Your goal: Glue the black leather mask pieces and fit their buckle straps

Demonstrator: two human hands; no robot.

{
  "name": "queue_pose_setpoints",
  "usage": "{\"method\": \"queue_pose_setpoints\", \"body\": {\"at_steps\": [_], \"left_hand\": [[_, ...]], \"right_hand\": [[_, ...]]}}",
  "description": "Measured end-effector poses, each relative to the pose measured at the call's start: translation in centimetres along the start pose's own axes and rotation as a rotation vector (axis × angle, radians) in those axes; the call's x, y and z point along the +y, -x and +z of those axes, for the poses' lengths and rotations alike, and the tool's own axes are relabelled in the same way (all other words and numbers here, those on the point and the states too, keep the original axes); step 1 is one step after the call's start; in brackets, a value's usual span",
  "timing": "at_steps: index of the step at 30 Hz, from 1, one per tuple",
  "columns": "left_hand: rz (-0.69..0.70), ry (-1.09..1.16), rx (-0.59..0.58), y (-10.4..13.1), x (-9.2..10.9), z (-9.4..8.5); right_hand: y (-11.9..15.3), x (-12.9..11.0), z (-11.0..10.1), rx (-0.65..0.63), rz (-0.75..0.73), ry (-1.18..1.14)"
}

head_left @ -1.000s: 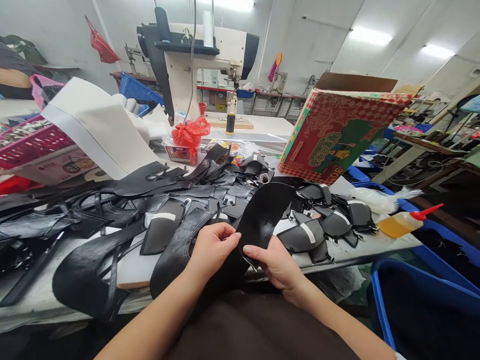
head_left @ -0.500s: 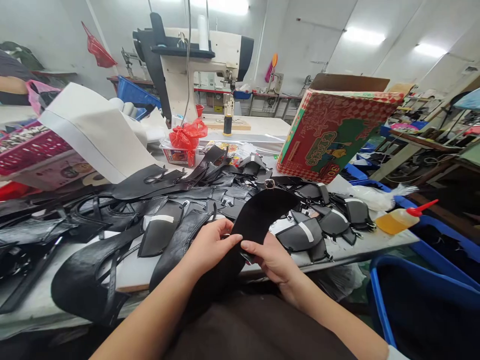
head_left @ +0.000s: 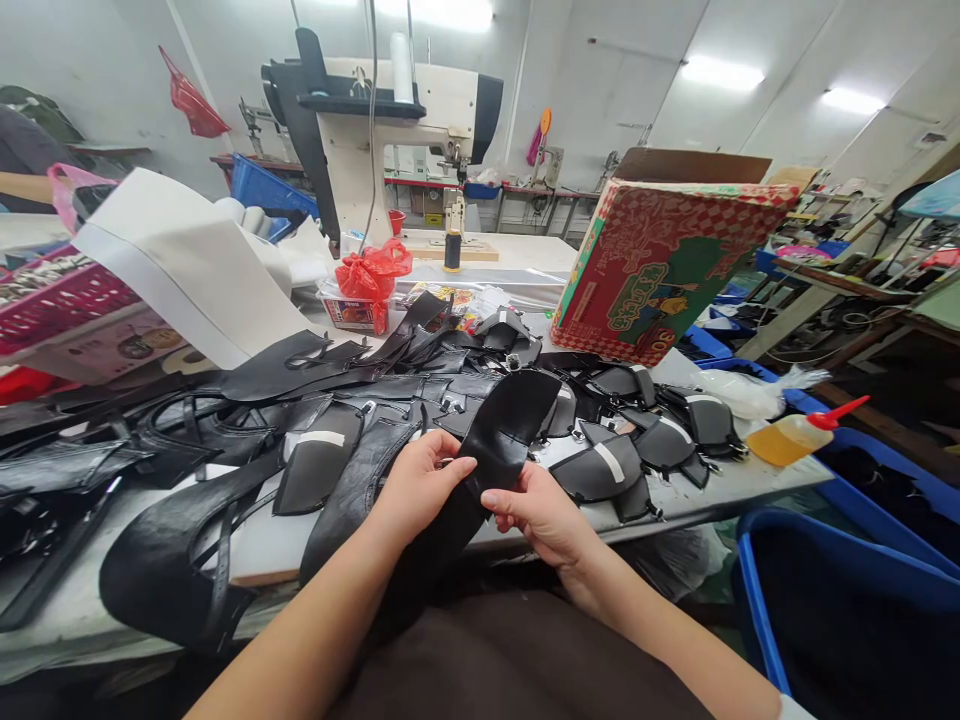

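A curved black leather piece (head_left: 510, 425) is held up in front of me over the table's near edge. My left hand (head_left: 421, 482) pinches its left side between thumb and fingers. On its lower right edge, my right hand (head_left: 541, 510) has thumb and fingers closed. The piece bends between the hands, and its lower part runs down toward my lap. Just left of my left hand lies a stitched black leather piece (head_left: 349, 480). Dark grey pieces with white strips (head_left: 600, 468) and small metal buckles lie beyond my right hand.
More black leather parts (head_left: 165, 550) cover the table on the left. A sewing machine (head_left: 420, 120) stands behind, a red carton (head_left: 660, 265) at back right. An oil bottle (head_left: 796, 438) with a red tip lies at the right edge, above blue bins (head_left: 757, 590).
The leather piece has tilted and folded, its top end moving lower and leftward, with a shinier surface showing. Both hands stay close together on it. The view has shifted slightly.
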State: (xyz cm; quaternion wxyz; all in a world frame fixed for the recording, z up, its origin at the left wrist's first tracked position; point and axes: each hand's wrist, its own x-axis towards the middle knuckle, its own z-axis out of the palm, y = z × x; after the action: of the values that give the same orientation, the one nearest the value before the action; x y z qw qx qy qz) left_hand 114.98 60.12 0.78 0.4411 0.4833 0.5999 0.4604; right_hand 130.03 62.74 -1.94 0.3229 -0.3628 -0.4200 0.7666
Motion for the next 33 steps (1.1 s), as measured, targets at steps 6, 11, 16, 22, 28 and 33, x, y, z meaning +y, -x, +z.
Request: {"method": "queue_pose_setpoints", "body": {"at_steps": [6,11,16,22,28,33], "left_hand": [[-0.045,0.104,-0.015,0.4,0.4,-0.3],[-0.054,0.117,-0.056,0.7,1.5,-1.0],[-0.012,0.065,0.01,1.5,2.0,-0.9],[0.082,0.052,0.063,2.9,3.3,-2.3],[0.063,0.44,0.242,2.8,7.1,-7.1],[0.023,0.473,0.139,3.5,8.3,-8.3]], "right_hand": [[0.3,0.3,0.3,-0.007,-0.047,0.049],[0.8,0.1,0.5,-0.102,-0.099,0.085],[1.0,0.6,1.3,-0.101,-0.156,0.074],[0.2,-0.1,1.0,-0.271,-0.271,0.176],[-4.4,-3.1,0.7,-0.241,-0.695,0.7],[-7.9,-2.5,3.8,-0.085,-0.48,0.501]]}}
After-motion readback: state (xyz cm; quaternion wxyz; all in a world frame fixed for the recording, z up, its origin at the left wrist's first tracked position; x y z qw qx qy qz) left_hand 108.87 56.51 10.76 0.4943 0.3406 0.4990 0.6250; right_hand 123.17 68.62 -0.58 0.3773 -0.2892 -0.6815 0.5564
